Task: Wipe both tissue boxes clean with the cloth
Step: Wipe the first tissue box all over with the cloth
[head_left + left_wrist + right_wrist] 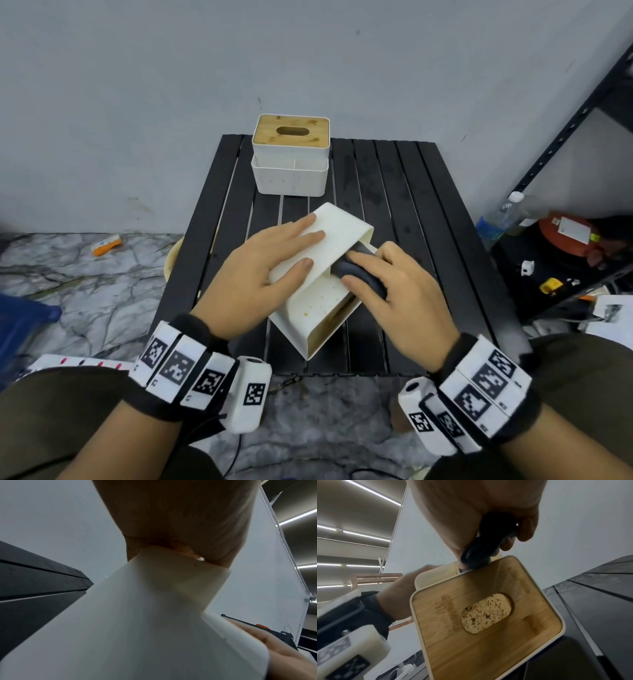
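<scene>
your left hand (260, 270) lies flat, fingers straight, on the tipped near tissue box (318, 294) mid tabletop (411, 205). right hand (404, 294) grip is curled round the dark cloth (359, 270), pressed on that box. second tissue box (291, 154) stands upright at the far edge.

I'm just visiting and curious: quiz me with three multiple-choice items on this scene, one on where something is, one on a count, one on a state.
1. Where is the upright tissue box?
A. at the table's far edge
B. on the floor
C. on the shelf

2. How many tissue boxes are on the table?
A. one
B. two
C. three

3. How does the near tissue box lie?
A. upright
B. tipped on its side
C. stacked on the other

Answers: 1 A, it stands near the wall; 2 B, one far and one under the left hand; 3 B, its wooden lid faces sideways while the right hand wipes with the dark cloth.
</scene>
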